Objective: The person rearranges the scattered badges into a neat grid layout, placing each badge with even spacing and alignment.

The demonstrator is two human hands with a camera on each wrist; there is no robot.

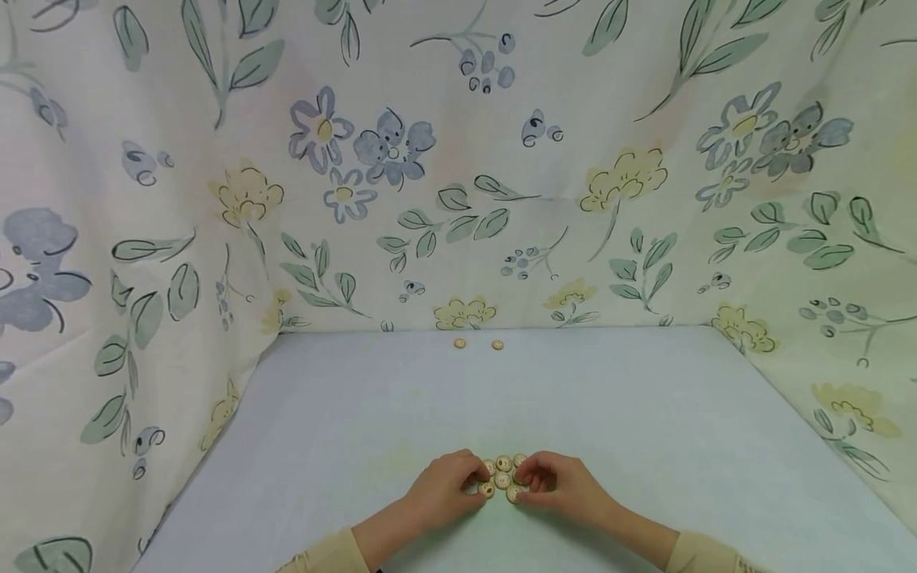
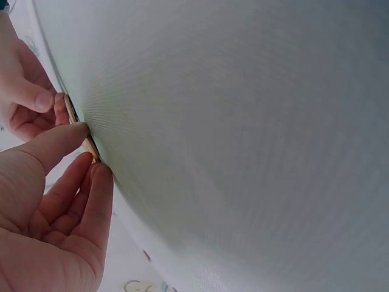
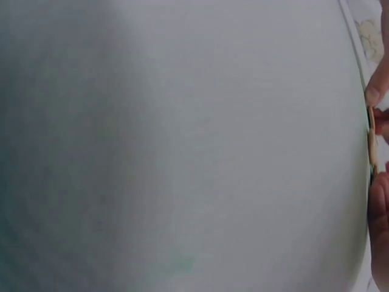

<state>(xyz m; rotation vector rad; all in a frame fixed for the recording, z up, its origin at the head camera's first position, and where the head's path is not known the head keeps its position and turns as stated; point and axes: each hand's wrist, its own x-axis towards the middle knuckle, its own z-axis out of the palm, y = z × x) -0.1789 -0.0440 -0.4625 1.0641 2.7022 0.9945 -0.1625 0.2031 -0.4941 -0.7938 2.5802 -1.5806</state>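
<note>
Several small round wooden buttons point(image 1: 503, 477) lie in a tight cluster on the pale table point(image 1: 645, 414) near its front edge. My left hand point(image 1: 478, 482) comes in from the left, its curled fingertips pinching the lower-left button point(image 1: 487, 489). My right hand point(image 1: 523, 484) comes in from the right and pinches the lower-right button point(image 1: 513, 493). The left wrist view shows my left hand point(image 2: 94, 152) with thumb and fingers on a button seen edge-on point(image 2: 91, 146). My right hand point(image 3: 378, 146) shows only as fingertips at the frame's right edge, beside a button seen edge-on point(image 3: 372, 143).
Two more wooden buttons point(image 1: 460, 344) point(image 1: 497, 344) lie side by side at the table's far edge. A floral cloth point(image 1: 458, 199) hangs behind and along both sides of the table.
</note>
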